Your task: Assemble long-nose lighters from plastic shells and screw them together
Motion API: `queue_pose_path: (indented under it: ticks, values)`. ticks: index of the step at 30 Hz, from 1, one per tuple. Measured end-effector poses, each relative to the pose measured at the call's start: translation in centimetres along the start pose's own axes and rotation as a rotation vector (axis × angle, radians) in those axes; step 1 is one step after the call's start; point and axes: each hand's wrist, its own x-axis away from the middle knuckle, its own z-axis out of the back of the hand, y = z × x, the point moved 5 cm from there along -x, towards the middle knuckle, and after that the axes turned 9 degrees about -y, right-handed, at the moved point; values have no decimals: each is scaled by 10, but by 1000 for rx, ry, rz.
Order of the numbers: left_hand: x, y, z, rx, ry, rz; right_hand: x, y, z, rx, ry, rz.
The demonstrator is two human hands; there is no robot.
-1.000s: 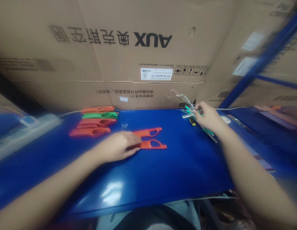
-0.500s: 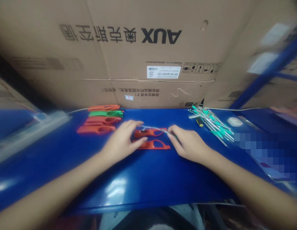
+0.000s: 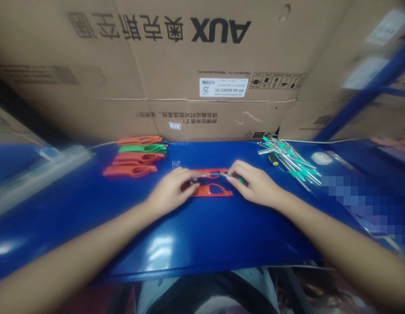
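Left hand: the left hand (image 3: pixel 171 190) lies on the glossy blue tabletop (image 3: pixel 202 244), fingertips closed over the left end of the farther orange plastic handle shell (image 3: pixel 218 171).
Right hand: the right hand (image 3: pixel 254 185) pinches the thin silvery wire with a green end (image 3: pixel 242 179) and lays it along that shell; both hands nearly meet over it.
Work piece: mid-table, just in front of the person; the nearer orange plastic handle shell (image 3: pixel 212 190) lies flat beside it, touching or almost so.
Looks done: a row of four closed handles, three orange (image 3: pixel 130 171) and one green (image 3: pixel 143 148), sits apart at far left.
Looks left: the wire seems not fully seated, and the nearer shell is not on top. A bundle of green-tipped wires (image 3: pixel 292 162) waits at far right, with a yellow-and-black screwdriver (image 3: pixel 272 159) at its edge.
Far edge: the brown cardboard carton (image 3: pixel 205 65) walls off the back, close behind the row and the bundle.
Near edge: the table lip is well short of the hands.
Open room: bare blue surface ahead of the forearms and between the row and the work piece.
Right side: a white round object (image 3: pixel 321 158) and a blurred patch; not readable.
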Motion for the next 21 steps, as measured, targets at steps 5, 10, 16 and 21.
queue_pose_path:
  ticks: [5, 10, 16, 21]
  values:
    - [0, 0, 1, -1, 15, 4, -2, 3, 0, -47, 76, 102]
    - [0, 2, 1, 0, 47, -16, -1, 0, 5, 89, 52, 111]
    - [0, 0, 3, 21, 68, -13, -1, -2, 6, 103, -24, 89]
    - [1, 10, 11, -23, 159, 19, 0, -8, 6, 159, -42, 118]
